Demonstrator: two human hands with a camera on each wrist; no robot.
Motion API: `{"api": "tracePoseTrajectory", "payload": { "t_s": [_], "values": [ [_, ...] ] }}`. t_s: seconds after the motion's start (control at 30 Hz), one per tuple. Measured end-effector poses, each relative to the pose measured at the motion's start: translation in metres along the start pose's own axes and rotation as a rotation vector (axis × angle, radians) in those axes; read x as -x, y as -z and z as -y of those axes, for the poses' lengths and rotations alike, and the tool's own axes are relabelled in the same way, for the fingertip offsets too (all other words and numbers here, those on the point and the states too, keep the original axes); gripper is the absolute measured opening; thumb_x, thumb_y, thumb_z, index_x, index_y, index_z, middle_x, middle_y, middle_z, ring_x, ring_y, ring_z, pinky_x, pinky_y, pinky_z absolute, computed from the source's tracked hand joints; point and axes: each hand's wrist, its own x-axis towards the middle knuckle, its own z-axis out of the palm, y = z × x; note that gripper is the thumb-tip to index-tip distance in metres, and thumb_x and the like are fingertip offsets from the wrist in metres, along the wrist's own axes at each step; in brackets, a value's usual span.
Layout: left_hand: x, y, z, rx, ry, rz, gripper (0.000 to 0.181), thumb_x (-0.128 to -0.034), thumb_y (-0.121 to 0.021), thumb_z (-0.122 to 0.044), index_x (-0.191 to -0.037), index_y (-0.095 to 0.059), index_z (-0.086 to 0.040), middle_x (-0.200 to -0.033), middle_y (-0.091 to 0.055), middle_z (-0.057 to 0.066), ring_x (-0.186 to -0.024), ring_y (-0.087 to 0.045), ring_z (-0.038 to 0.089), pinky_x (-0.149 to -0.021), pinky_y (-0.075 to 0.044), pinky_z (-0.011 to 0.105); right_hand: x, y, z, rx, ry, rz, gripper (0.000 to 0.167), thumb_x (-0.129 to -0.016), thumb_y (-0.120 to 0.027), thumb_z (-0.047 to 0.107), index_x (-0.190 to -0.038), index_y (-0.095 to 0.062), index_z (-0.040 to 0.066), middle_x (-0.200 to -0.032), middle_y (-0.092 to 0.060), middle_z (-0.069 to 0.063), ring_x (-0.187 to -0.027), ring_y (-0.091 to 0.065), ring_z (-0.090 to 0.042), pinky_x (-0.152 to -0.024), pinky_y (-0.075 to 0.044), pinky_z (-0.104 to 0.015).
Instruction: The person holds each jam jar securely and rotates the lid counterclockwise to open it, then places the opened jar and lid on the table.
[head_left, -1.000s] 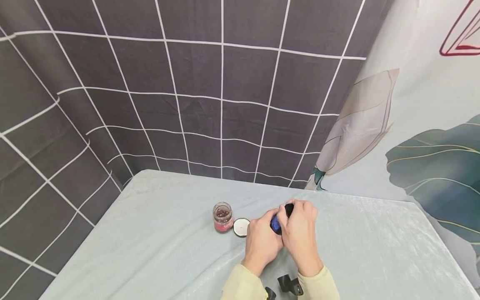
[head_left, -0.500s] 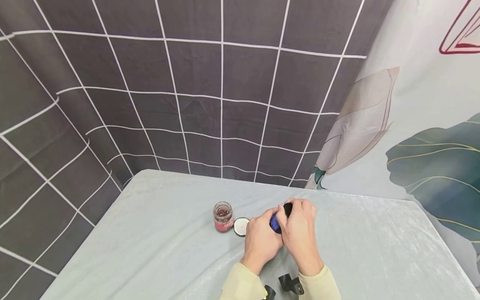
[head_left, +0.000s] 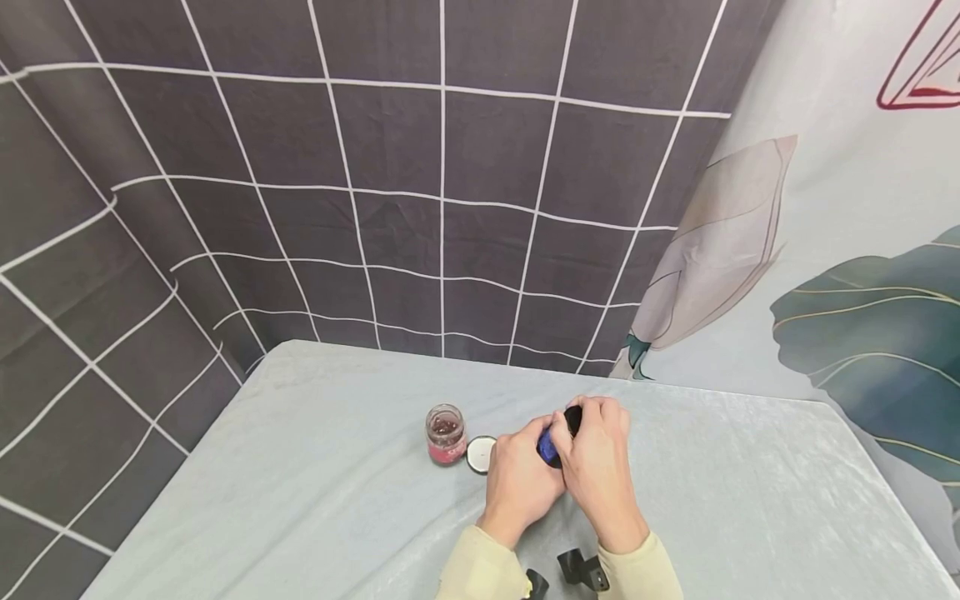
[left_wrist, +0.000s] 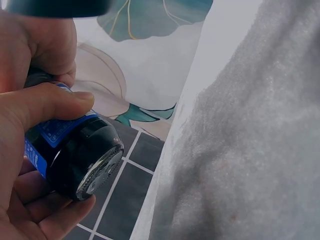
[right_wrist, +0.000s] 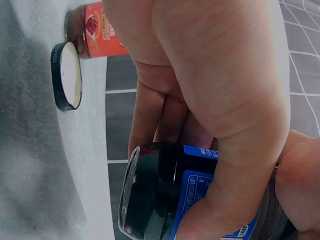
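In the head view both hands meet around a dark jar (head_left: 550, 451) with a blue label, held tilted above the table. My left hand (head_left: 521, 483) grips the jar's body; in the left wrist view its thumb (left_wrist: 60, 102) presses on the label and its fingers curl under the glass, near the base. My right hand (head_left: 597, 458) grips the black lid end (head_left: 573, 417), which its fingers mostly hide. To the left stands an open glass jar (head_left: 446, 437) with a red label and dark contents. Beside it a lid (head_left: 481, 454) lies with its white inside up.
A pale cloth covers the table (head_left: 315, 467). Behind it hangs a dark curtain (head_left: 390, 225) with a white grid, and a pale leaf-patterned curtain (head_left: 847, 208) on the right. Black mounts (head_left: 582, 571) sit by the sleeves.
Both hands have shifted very slightly to the left with the dark jar. Their grip looks the same, and the open jar and loose lid stay put.
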Motion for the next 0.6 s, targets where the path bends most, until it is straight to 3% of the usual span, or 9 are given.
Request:
{"api": "tracePoseTrajectory", "payload": {
  "t_s": [0.6],
  "values": [
    [0.0004, 0.0016, 0.0007, -0.018, -0.030, 0.006, 0.044, -0.0700, -0.081, -0.027, -0.113, -0.075, -0.016, -0.093, -0.077, -0.003, -0.077, -0.072, 0.016, -0.068, -0.053, 0.028, -0.0005, 0.0025, -0.0013, 0.003, 0.000, 0.050, 0.016, -0.089, -0.065, 0.013, -0.092, -0.061, -0.002, -0.095, -0.053, -0.021, -0.091, -0.046, -0.042, -0.080, -0.038, -0.050]
  ]
}}
